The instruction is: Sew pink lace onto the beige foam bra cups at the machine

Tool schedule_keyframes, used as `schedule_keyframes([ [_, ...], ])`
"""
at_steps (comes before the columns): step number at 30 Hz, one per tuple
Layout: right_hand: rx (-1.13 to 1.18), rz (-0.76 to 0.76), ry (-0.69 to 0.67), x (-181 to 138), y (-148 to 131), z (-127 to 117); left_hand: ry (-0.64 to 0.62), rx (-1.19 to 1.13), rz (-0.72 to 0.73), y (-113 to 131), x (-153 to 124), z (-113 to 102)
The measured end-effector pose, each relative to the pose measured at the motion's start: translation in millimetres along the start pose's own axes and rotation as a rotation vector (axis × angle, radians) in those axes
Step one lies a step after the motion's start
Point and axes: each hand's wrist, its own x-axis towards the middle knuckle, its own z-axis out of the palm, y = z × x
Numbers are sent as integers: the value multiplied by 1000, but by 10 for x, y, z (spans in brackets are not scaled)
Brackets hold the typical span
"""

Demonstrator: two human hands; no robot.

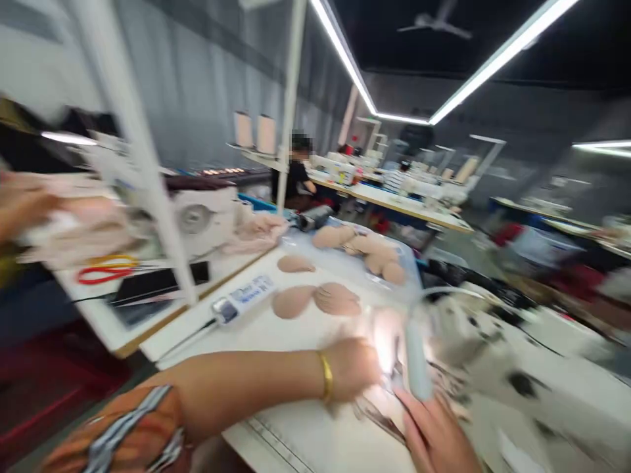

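My left hand (352,366), with a gold bangle (326,376) at the wrist, is smeared by motion at the brightly lit needle area of a white sewing machine (497,355). Whether its fingers grip anything cannot be made out. Close by on the right, my right hand (436,430) has its fingers together, their tips near the needle area; what they hold is too blurred to name. A beige fabric piece (387,325) lies in the glare just beyond my left hand. Several beige rounded cup-like pieces (294,302) rest on the white table (296,341) farther off.
More beige pieces (382,253) lie on clear plastic at the table's far end. A white control box (244,299) with a cable sits left. On the neighbouring table are red-handled scissors (106,270) and another sewing machine (200,220), with another person's arm (24,207) beside it.
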Motion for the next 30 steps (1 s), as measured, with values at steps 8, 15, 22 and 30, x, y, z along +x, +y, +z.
schedule_keyframes([
  [8,-40,149,-111,151,-197,-198,171,-153,4,-87,61,162],
  [15,34,191,-165,150,-221,-228,84,-45,-133,-22,73,187],
  [22,21,201,-124,160,-225,-218,62,8,-172,34,111,217],
  [30,-19,215,-98,154,-224,-208,44,40,-148,23,203,243],
])
